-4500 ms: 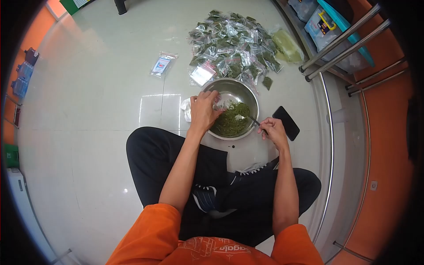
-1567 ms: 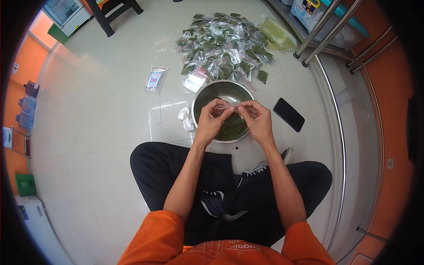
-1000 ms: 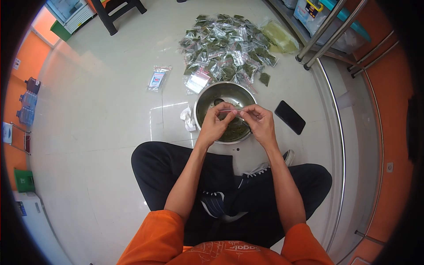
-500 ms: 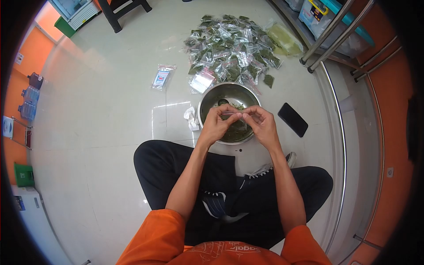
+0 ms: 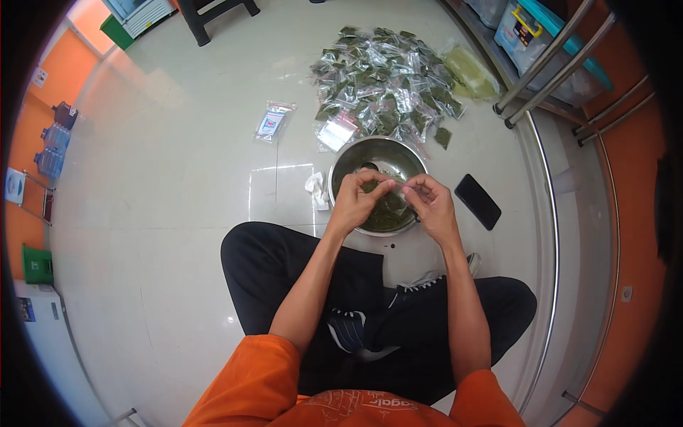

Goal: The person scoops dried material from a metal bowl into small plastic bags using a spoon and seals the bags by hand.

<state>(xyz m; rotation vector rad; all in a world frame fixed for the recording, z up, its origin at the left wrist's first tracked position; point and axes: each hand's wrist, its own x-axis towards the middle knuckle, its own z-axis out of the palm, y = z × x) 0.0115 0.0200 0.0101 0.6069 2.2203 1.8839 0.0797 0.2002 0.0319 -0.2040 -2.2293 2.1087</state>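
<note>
Over a steel bowl (image 5: 335, 186) of chopped green leaves (image 5: 388, 215), my left hand (image 5: 359, 198) and my right hand (image 5: 434, 203) pinch the top edge of a small clear zip bag (image 5: 402, 192). The bag hangs between my fingertips, its contents hard to make out. A dark round spoon end (image 5: 368, 166) shows inside the bowl, near its back left. Behind the bowl lies a heap of small clear bags filled with green leaves (image 5: 388, 78). Their white and red bag pack (image 5: 337, 130) sits at the heap's front left.
A phone (image 5: 477, 202) lies right of the bowl, a crumpled white tissue (image 5: 316, 191) left of it. Farther left is another bag pack (image 5: 272, 122). A yellowish-green plastic bag (image 5: 471, 72) rests beside the heap, near a metal rack (image 5: 551, 206). A black stool (image 5: 206, 18) stands at the back.
Earlier my right hand held the spoon in the leaves and my left hand was at the bowl's left. Now both pinch the small bag, and my fingertips have moved slightly apart. The view has shifted.
</note>
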